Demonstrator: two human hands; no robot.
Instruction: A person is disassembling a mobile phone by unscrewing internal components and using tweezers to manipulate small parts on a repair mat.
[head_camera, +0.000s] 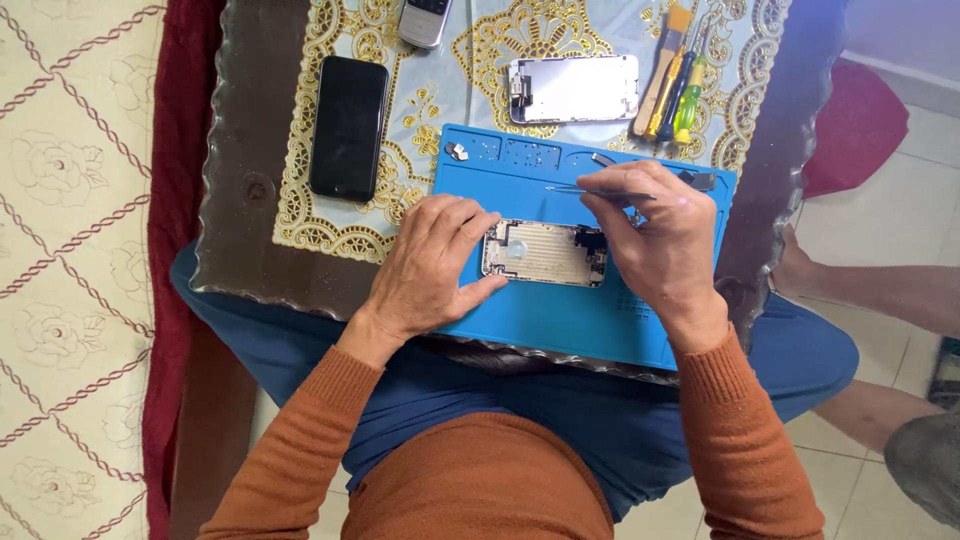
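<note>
Fingers of the left hand (425, 268) clamp the opened phone shell (543, 253) on the blue mat (560, 320) at the desk's near edge; right hand (660, 235) fingers pinch tweezers (598, 192).

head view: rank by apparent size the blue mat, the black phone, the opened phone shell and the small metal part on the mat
1. blue mat
2. black phone
3. opened phone shell, partly hidden by both hands, so unsure against the black phone
4. small metal part

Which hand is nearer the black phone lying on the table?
Left. The left hand steadies the opened phone body, just right of the black phone; the right hand works farther right, holding tweezers.
</note>
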